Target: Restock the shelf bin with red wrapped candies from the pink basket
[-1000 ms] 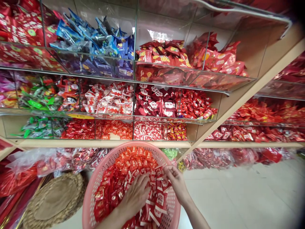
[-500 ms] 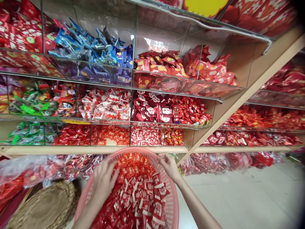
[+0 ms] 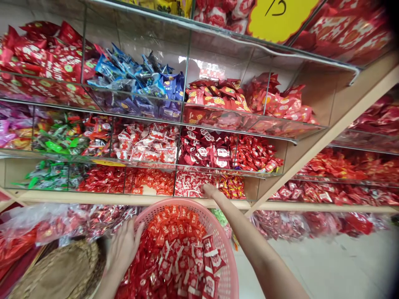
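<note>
A pink plastic mesh basket (image 3: 183, 206) sits low in the view, filled with small red-and-white wrapped sweets (image 3: 177, 253). My left hand (image 3: 123, 249) is at the basket's left side with its fingers apart, touching the sweets or rim and holding nothing I can see. My right hand (image 3: 210, 192) reaches out over the basket, its fingertips at the front of a clear shelf bin (image 3: 193, 185) of red-and-white packets. Whether those fingers hold anything is hidden.
Clear acrylic bins of red, blue and green packets (image 3: 137, 77) fill the wooden shelving (image 3: 134, 199), with a yellow price sign (image 3: 279, 20) above. Bags of red sweets (image 3: 65, 226) and a round woven mat (image 3: 59, 270) lie left; a pale tiled floor (image 3: 330, 257) lies right.
My right hand has left the basket and moved up to the shelf bin. My left hand has shifted to the basket's left side. The view has tilted, so the shelves sit lower.
</note>
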Available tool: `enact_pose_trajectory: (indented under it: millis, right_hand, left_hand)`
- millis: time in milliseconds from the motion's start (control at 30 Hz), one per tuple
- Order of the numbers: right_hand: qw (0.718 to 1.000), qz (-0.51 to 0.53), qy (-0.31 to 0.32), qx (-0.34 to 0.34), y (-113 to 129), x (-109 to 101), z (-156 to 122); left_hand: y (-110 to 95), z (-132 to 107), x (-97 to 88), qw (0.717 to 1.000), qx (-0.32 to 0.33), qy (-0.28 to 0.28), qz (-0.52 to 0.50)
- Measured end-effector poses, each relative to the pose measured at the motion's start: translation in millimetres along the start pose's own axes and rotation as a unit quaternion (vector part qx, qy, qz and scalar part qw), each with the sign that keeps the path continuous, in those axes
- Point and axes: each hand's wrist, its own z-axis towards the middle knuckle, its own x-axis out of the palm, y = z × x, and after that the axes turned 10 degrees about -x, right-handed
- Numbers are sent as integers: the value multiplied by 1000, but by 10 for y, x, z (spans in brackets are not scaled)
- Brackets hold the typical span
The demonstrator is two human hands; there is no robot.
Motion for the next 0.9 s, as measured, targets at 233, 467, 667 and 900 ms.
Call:
enact_pose_trajectory:
  millis: [233, 467, 667, 900]
  right_hand:
    - [999, 49, -14, -1, -73, 124, 99]
    - [991, 130, -21, -6, -71, 140, 68]
    - [981, 187, -39, -23, 0, 120, 56]
    - [933, 223, -234, -158, 184, -63, -515]
  left_hand:
    - [-21, -2, -19, 1000, 2, -7, 5]
    - [-16, 5, 5, 1000, 5, -3, 20]
    - [-25, -5, -4, 1000, 17, -13, 21]
    - [-35, 5, -13, 999, 16, -29, 22]
